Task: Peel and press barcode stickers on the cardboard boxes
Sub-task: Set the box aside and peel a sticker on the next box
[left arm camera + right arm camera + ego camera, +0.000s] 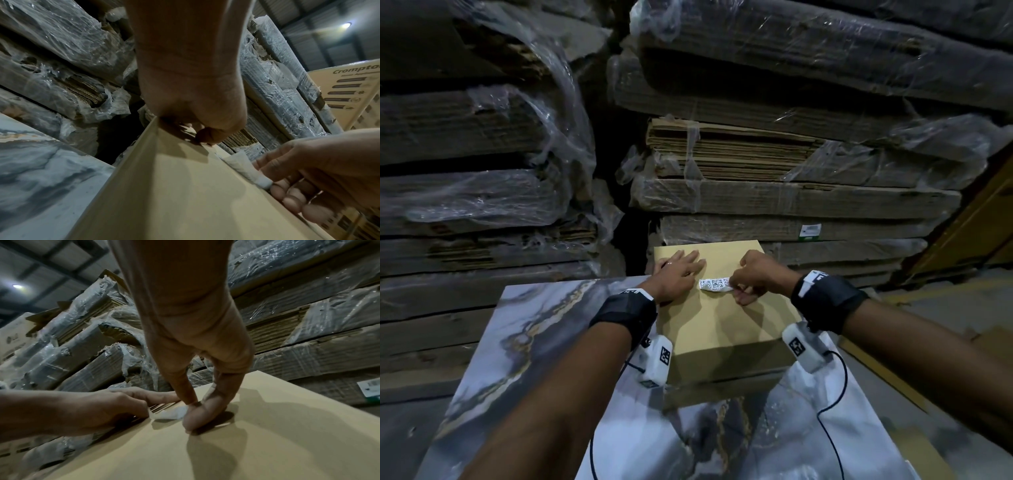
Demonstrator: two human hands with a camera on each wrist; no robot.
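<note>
A plain brown cardboard box (722,325) sits on a marble-patterned table (544,335). On the box top lies a white barcode sticker (715,284), its right end lifted. My right hand (753,277) pinches that right end between thumb and curled fingers. In the right wrist view the sticker (168,413) bends up at my right fingertips (193,415). My left hand (678,270) lies flat on the box top, just left of the sticker, with its fingers spread. In the left wrist view the sticker (244,168) is seen edge-on beside the right hand (308,175).
Tall stacks of flattened cardboard wrapped in plastic film (791,171) stand right behind the table. A printed carton (353,91) stands to the right. The floor (945,308) lies to the right of the table.
</note>
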